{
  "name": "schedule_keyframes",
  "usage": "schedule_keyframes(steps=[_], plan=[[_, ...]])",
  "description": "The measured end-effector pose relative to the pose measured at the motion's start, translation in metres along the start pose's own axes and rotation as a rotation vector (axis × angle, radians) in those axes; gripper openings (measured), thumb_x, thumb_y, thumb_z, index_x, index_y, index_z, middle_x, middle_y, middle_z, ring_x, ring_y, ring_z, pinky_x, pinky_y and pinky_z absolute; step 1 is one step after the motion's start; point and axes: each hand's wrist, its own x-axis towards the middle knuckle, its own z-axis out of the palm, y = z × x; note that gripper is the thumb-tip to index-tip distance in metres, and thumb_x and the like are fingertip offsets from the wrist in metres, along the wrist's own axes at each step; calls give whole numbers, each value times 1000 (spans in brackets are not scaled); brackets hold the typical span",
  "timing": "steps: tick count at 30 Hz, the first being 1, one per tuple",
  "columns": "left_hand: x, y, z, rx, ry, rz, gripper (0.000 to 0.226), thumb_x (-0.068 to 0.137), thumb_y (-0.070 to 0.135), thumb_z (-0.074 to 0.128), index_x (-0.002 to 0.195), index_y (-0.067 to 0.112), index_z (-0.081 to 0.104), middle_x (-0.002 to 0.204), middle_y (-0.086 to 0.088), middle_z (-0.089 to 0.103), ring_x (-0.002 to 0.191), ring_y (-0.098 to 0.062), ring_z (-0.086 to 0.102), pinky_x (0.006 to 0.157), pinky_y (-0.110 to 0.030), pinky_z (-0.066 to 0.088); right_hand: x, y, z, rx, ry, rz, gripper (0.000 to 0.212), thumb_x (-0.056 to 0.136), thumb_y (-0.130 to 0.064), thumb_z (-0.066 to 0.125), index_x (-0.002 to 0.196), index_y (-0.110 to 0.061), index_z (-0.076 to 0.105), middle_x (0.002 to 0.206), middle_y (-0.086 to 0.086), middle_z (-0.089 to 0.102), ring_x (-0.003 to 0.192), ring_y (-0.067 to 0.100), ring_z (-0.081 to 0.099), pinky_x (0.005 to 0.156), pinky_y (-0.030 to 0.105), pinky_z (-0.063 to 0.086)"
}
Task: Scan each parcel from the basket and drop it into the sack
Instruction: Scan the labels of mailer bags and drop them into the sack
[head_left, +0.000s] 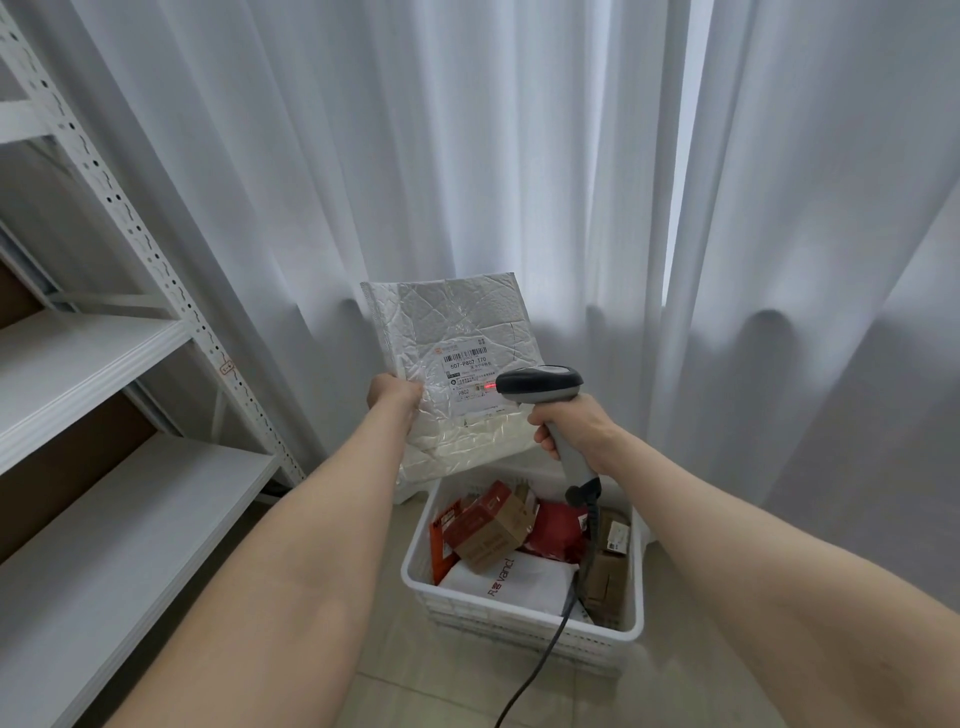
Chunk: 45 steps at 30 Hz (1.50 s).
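My left hand (392, 397) grips the left edge of a silver bubble-mailer parcel (457, 332), held upright above the basket with its white shipping label (467, 382) facing me. My right hand (576, 428) grips the handle of a grey barcode scanner (540, 387). The scanner's head points at the label, and a red light spot shows on the label's lower right. Below on the floor stands the white plastic basket (519, 618), holding several parcels: brown cartons, a red bag and a white bag with red lettering. No sack is in view.
A white metal shelf rack (130, 332) with bare boards fills the left side. White curtains (519, 156) hang behind the basket. The scanner's grey cable (545, 654) runs down over the basket to the tiled floor.
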Motion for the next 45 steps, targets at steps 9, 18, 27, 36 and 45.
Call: schedule_keyframes(steps=[9, 18, 27, 36, 45], plan=[[2, 0, -6, 1, 0, -3, 29, 85, 8, 67, 113, 4, 61, 113, -14, 65, 102, -29, 63, 91, -35, 52, -5, 1, 1, 100, -18, -31, 13, 86, -3, 62, 98, -1, 62, 67, 12, 62, 49, 16, 51, 49, 27, 43], [6, -4, -8, -34, -20, -3, 31, 82, 5, 67, 112, 4, 62, 113, -14, 65, 102, -29, 63, 93, -37, 52, -11, -4, 5, 100, -40, -65, 16, 87, -4, 63, 103, -3, 62, 81, 16, 63, 52, 17, 55, 50, 28, 47], [15, -8, -16, -46, -23, -1, 32, 81, 4, 67, 113, 2, 62, 114, -15, 65, 101, -29, 64, 93, -38, 52, -11, -2, 15, 24, -23, -45, 14, 86, -6, 63, 99, 0, 62, 69, 12, 62, 53, 18, 57, 51, 28, 49], [25, -12, -25, -30, -44, -13, 30, 83, 4, 66, 112, 4, 61, 113, -14, 65, 100, -29, 64, 92, -37, 53, -6, -1, 29, 38, -4, -40, 16, 85, -7, 66, 100, -1, 63, 73, 12, 64, 53, 18, 57, 52, 30, 48], [25, -72, -67, 93, -140, -86, 54, 87, 23, 68, 130, -3, 47, 127, -16, 57, 114, -33, 57, 97, -41, 49, 1, 36, 73, 245, 157, 80, 21, 83, -7, 73, 100, -6, 61, 87, 12, 63, 72, 21, 62, 64, 32, 55]])
